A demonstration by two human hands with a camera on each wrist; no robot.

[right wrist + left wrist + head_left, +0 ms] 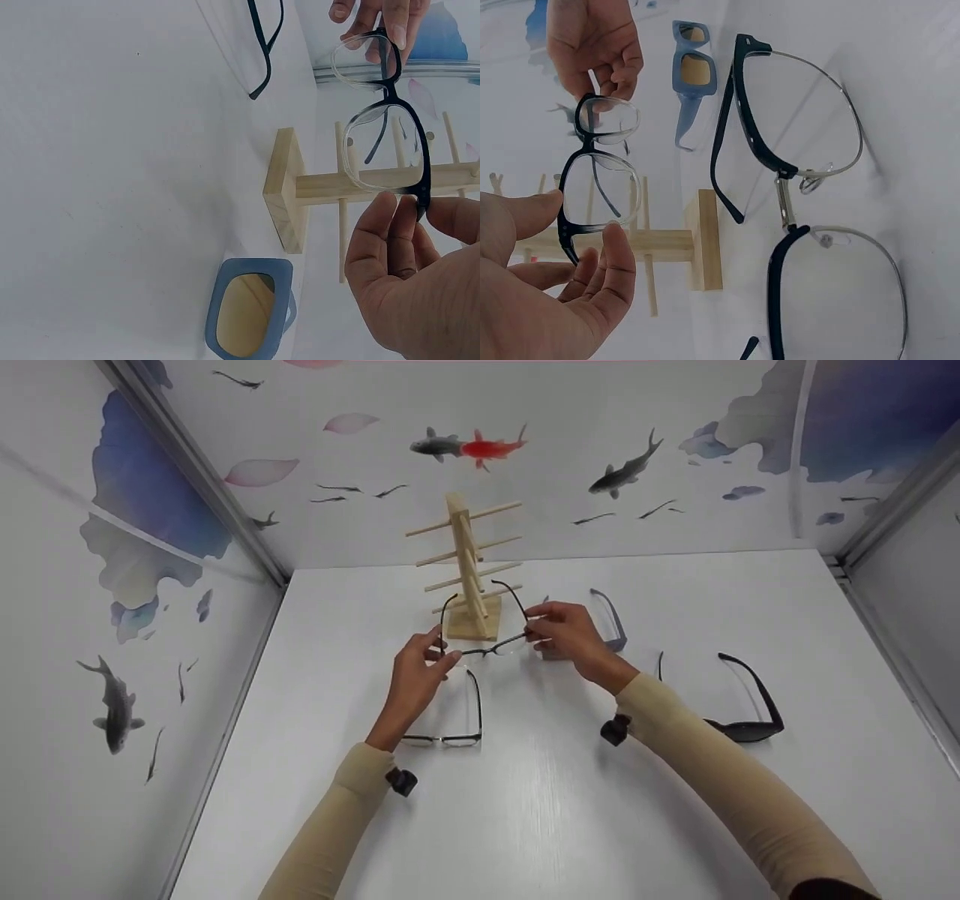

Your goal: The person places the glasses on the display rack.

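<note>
Both hands hold one pair of eyeglasses (489, 651) in front of the wooden rack, its black top rim fading to clear below. My left hand (415, 671) pinches the frame's left end between thumb and fingers. At the other end my right hand (571, 637) grips the corner by the hinge. The temples are unfolded and point away toward the wooden display rack (466, 562), whose pegs hold nothing. Below my left hand, half-rim eyeglasses (780, 180) with a dark brow and thin metal lower rims lie on the table.
Blue-framed sunglasses (695, 71) lie behind my right hand. Black sunglasses (746, 729) rest on the white table (517, 825) at the right, partly behind the right sleeve. Walls printed with fish close in the table at the back and sides.
</note>
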